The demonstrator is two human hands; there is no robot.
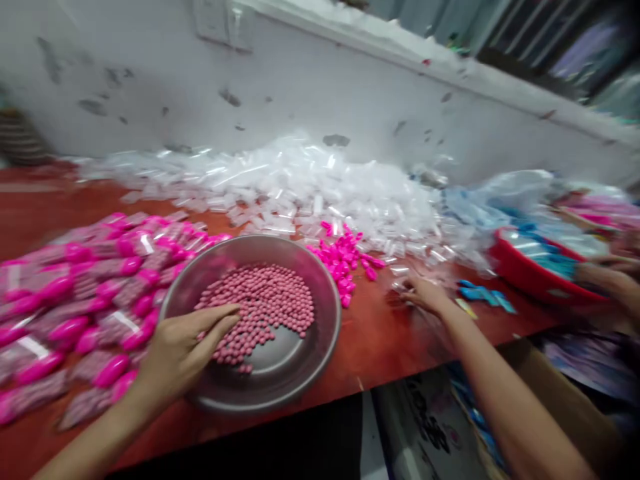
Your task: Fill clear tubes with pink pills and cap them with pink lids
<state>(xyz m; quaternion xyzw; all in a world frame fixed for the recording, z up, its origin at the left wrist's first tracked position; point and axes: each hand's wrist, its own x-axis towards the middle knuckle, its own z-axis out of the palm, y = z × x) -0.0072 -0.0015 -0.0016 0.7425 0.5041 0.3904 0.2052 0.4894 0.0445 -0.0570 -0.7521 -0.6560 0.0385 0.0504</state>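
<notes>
A round metal bowl (pixel 277 393) holds many small pink beads (pixel 265 293). My left hand (pixel 185 343) reaches over the bowl's left rim, its thumb and fingers closed at the beads; what is between them is hidden. To the right, my right hand (pixel 425 293) is low over the table, fingers bent together beside a clear plastic piece (pixel 400 272); blur hides what they grip. Bright pink caps (pixel 343 257) lie in a small pile behind the bowl's right rim. Filled clear containers with pink caps (pixel 110 287) are heaped left of the bowl.
A long heap of clear empty containers (pixel 310 180) runs along the wall. On the right, a red basin (pixel 520 273) holds blue pieces, and another person's hand (pixel 607 273) is at it. Blue pieces (pixel 485 293) lie on the red-brown table (pixel 360 347), near its front edge.
</notes>
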